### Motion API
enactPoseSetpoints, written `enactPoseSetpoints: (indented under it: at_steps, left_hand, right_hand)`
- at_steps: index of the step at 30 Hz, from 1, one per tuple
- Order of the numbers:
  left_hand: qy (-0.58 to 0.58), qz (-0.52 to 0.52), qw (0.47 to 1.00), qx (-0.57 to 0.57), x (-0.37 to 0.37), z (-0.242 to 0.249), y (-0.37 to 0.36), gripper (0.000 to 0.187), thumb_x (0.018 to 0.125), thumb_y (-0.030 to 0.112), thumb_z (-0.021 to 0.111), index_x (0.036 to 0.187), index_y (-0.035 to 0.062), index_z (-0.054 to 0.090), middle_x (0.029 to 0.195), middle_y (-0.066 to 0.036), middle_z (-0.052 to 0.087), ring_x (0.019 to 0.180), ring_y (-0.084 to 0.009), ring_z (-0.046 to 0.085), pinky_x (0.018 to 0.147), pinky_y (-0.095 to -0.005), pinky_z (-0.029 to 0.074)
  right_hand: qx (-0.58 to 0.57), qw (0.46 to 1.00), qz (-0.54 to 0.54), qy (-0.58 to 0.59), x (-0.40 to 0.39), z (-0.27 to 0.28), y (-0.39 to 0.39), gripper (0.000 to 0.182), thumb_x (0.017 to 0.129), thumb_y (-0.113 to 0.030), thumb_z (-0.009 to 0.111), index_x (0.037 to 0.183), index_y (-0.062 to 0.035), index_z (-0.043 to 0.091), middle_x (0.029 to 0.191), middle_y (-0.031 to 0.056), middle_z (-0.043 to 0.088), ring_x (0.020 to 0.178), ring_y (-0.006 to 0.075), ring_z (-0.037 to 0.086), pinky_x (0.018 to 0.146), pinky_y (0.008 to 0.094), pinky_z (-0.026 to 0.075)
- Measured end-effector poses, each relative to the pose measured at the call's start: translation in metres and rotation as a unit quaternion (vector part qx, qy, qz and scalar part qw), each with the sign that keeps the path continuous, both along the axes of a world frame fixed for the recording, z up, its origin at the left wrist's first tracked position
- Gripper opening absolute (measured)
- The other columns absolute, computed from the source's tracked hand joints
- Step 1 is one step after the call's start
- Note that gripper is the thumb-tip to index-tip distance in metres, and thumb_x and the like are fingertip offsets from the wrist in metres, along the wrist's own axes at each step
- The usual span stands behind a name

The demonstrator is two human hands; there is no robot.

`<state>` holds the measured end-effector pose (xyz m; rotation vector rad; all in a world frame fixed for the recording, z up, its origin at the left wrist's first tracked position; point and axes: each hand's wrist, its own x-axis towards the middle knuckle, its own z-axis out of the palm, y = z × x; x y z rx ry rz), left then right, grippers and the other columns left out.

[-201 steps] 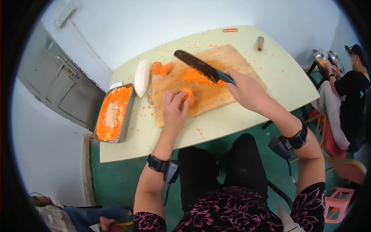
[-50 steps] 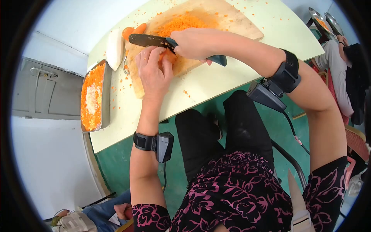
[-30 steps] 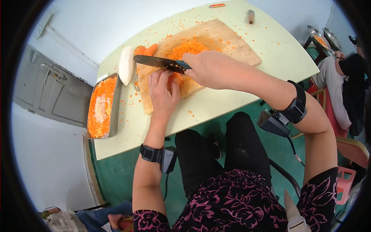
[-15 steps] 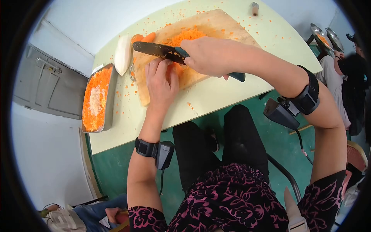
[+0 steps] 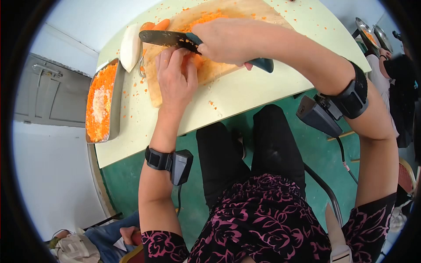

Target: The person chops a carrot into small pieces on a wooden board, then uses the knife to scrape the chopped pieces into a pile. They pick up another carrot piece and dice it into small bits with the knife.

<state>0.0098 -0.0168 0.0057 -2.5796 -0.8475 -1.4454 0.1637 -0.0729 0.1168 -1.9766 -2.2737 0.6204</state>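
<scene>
My right hand [image 5: 230, 41] is wrapped round the dark handle of a knife [image 5: 164, 38], whose wide blade points left and has orange bits stuck to it. Under the blade, my left hand [image 5: 176, 79] presses its curled fingers on a piece of carrot [image 5: 195, 62], partly hidden by the fingers and the knife. The carrot lies on a wooden cutting board [image 5: 153, 90]. Chopped carrot [image 5: 208, 18] is heaped on the board beyond the knife. Carrot pieces [image 5: 161, 25] and a peeled white radish [image 5: 130, 48] lie at the board's left.
A metal tray [image 5: 115, 105] of chopped carrot with a pale heap in it stands at the table's left edge. Orange crumbs dot the table [image 5: 131, 131]. On the far right a person in black [image 5: 397, 74] is near metal bowls [image 5: 367, 33]. Another person's legs show at lower left.
The view has shifted, so the table and board sit higher and slightly left. My left hand still presses on the carrot, and my right hand still grips the knife over it.
</scene>
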Motion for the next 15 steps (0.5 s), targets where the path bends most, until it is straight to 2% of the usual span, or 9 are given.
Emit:
enactPoseSetpoints:
  at_steps: [3, 9, 15]
  left_hand:
    - [0.001, 0.003, 1.000, 0.003, 0.0006, -0.0010, 0.0010, 0.015, 0.073, 0.000, 0.058, 0.088, 0.0020, 0.061, 0.092, -0.014, 0.057, 0.085, -0.0309, 0.050, 0.076, -0.0384, 0.042]
    - [0.008, 0.002, 1.000, -0.005, 0.0002, 0.0003, -0.0003, 0.015, 0.073, 0.000, 0.058, 0.088, 0.0023, 0.060, 0.092, -0.013, 0.056, 0.085, -0.0306, 0.050, 0.077, -0.0382, 0.042]
    - [0.016, -0.002, 1.000, 0.004, 0.0008, 0.0016, 0.0003, 0.015, 0.073, 0.000, 0.057, 0.087, 0.0026, 0.060, 0.091, -0.013, 0.056, 0.086, -0.0307, 0.050, 0.077, -0.0386, 0.041]
  right_hand:
    - [-0.013, 0.999, -0.017, 0.030, -0.0002, -0.0016, 0.0022, 0.021, 0.087, -0.011, 0.035, 0.099, 0.0007, 0.049, 0.061, 0.0142, 0.057, 0.042, 0.0226, 0.057, 0.041, 0.0325, 0.048]
    - [0.019, 1.000, 0.011, 0.007, -0.0001, -0.0078, 0.0063, 0.020, 0.086, -0.009, 0.036, 0.098, 0.0017, 0.048, 0.060, 0.0148, 0.056, 0.040, 0.0223, 0.056, 0.040, 0.0328, 0.048]
    - [0.007, 1.000, -0.026, 0.014, -0.0044, -0.0056, 0.0034, 0.019, 0.082, -0.004, 0.035, 0.095, 0.0017, 0.048, 0.059, 0.0155, 0.054, 0.041, 0.0233, 0.056, 0.039, 0.0344, 0.047]
